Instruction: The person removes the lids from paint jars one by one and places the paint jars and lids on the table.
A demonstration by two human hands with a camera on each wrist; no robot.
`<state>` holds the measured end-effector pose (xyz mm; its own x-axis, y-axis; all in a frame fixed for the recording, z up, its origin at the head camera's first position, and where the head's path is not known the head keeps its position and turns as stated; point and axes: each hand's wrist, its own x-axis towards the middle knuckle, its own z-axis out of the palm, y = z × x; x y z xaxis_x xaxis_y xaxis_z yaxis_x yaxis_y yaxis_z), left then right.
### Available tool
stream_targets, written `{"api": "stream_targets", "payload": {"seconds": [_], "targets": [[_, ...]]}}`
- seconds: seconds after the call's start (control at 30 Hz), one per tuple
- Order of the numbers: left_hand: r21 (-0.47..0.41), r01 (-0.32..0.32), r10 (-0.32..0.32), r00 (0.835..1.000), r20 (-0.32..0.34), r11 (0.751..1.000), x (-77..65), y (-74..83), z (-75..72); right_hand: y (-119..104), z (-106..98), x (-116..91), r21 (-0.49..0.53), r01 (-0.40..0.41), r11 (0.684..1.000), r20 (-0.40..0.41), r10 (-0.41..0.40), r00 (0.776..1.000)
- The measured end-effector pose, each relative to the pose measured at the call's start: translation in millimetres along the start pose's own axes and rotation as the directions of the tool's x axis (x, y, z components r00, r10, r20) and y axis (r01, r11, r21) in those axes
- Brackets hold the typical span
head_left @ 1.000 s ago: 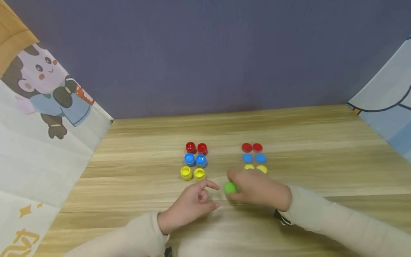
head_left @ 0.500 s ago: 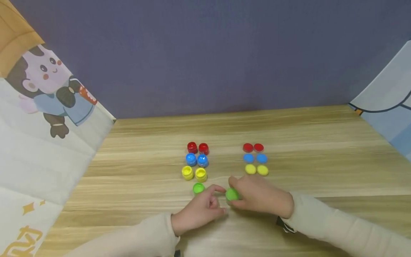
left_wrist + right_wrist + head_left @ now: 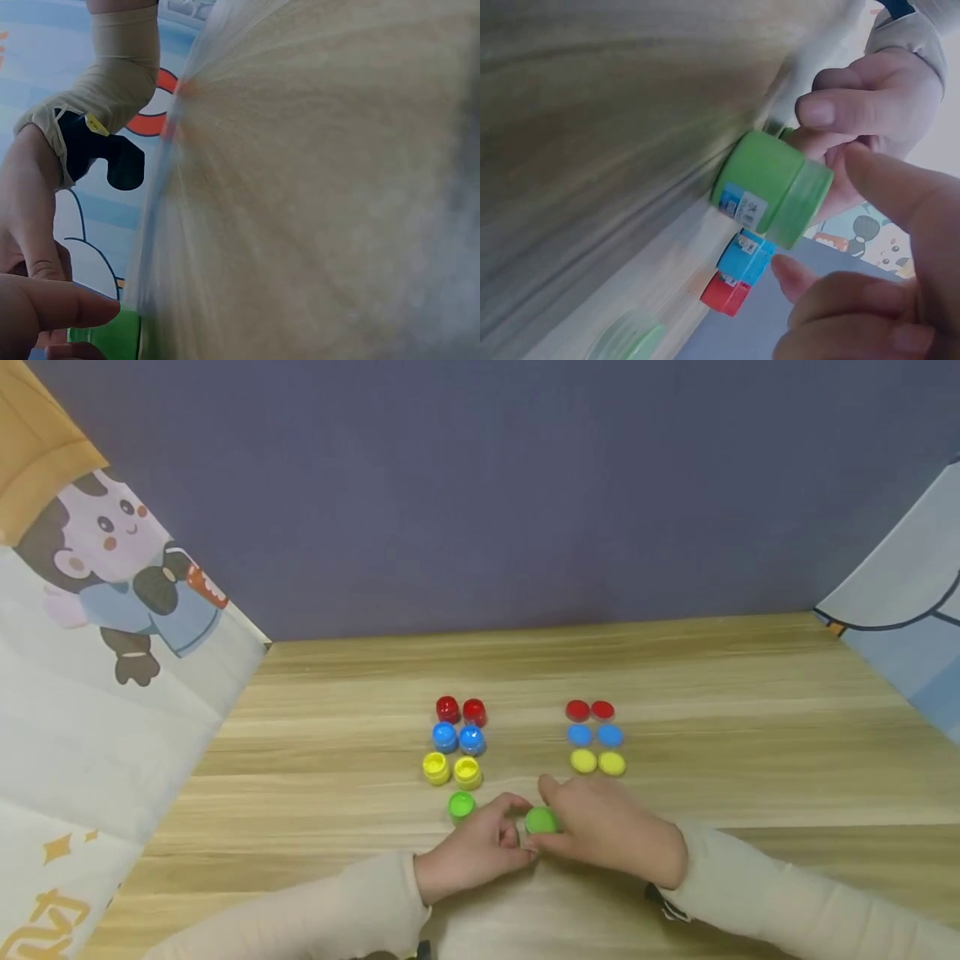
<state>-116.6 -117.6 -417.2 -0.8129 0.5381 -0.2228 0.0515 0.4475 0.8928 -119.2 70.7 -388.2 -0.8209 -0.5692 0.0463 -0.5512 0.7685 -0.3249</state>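
Observation:
A green jar (image 3: pixel 541 821) with a flat top stands on the table at the front. My right hand (image 3: pixel 611 831) pinches its top between thumb and fingers from the right. From the left, my left hand (image 3: pixel 480 847) curls index finger and thumb round its side. In the right wrist view, the jar (image 3: pixel 761 180) shows a label and a clear rim. An open green pot (image 3: pixel 461 806) sits just left of the left hand, partly covered by it. In the left wrist view, a fingertip lies against the green jar (image 3: pixel 120 334).
Behind the left hand stand open pots in pairs: yellow (image 3: pixel 467 772), blue (image 3: pixel 445 737) and red (image 3: pixel 447 710). Round lids lie beyond the right hand in matching pairs: yellow (image 3: pixel 583 761), blue (image 3: pixel 610 736) and red (image 3: pixel 577 710). A dark wall (image 3: pixel 525 502) borders the table's far edge.
The left hand has moved right to the green jar, uncovering the open green pot. The right hand has brought the jar slightly nearer the front.

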Motion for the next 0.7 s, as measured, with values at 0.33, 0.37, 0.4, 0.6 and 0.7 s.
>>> {"api": "stream_targets", "payload": {"seconds": [0.33,0.37,0.4,0.6,0.7], "targets": [[0.005,0.0,0.0,1.0,-0.012,1.0,8.7,-6.2,3.5,-4,2,2,-0.078,-0.033,0.996,-0.019,0.031,0.999],[0.007,-0.003,0.003,1.0,-0.014,1.0,9.7,-6.7,4.1,-4,2,2,-0.081,-0.031,0.996,-0.022,0.029,0.999],[0.008,-0.008,0.008,1.0,-0.018,1.0,10.5,-7.0,4.8,-3,2,2,-0.085,-0.028,0.996,-0.026,0.026,0.999],[-0.009,-0.022,0.022,1.0,-0.019,1.0,11.7,-6.4,8.2,-2,4,2,-0.088,-0.016,0.996,-0.024,0.014,1.0],[-0.013,-0.019,0.019,1.0,-0.011,1.0,11.5,-5.1,8.2,-2,4,3,-0.088,-0.017,0.996,-0.016,0.015,1.0]]}}
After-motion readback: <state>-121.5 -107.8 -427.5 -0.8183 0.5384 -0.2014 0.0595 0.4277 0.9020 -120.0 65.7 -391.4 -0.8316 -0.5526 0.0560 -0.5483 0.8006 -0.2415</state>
